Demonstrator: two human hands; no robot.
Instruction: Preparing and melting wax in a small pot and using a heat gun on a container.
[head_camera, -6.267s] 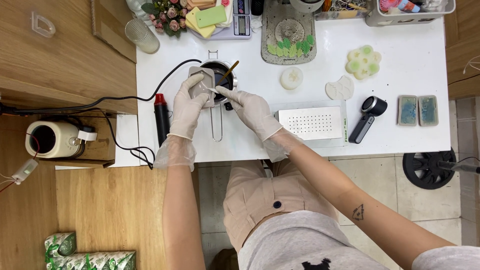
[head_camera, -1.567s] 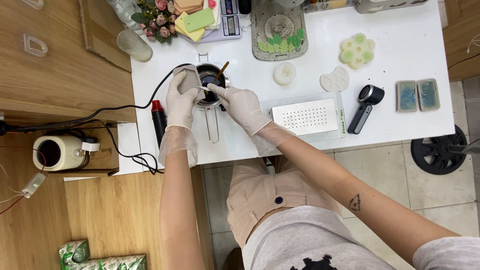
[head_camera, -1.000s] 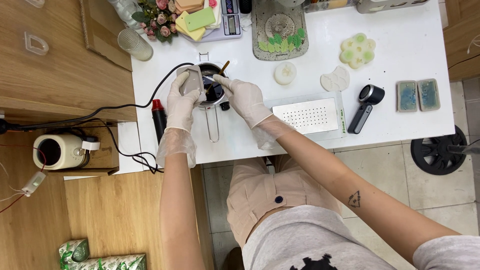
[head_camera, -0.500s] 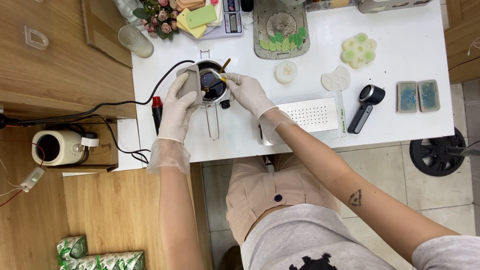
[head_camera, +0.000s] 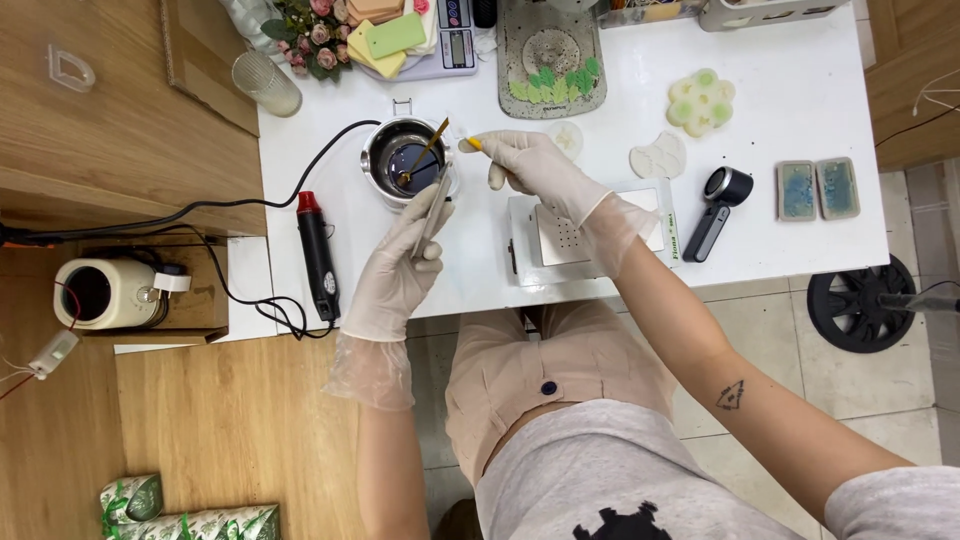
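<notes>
1. The white table is the biggest thing, and everything sits on it so both hands can reach
2. A silver box with a top full of little holes lies flat in front of the person, partly hidden under the right arm
3. The metal melting pot stands near the back left of the table, with dark liquid inside and a stick leaning in it; its black cord runs off to the left
4. The left hand wears a thin glove and is just in front of the pot. Its fingers are closed around the pot's long thin handle, most likely to keep the pot from sliding
5. The right hand, gloved too, is up beside the pot on its right. Its fingers are pinched narrow on a small tool with a yellow tip, held clear of the dark liquid
6. A black heat gun with a red tip lies to the left of the pot, close by
7. A green and white flower shape and a white shape rest well apart from the hot pot
</notes>
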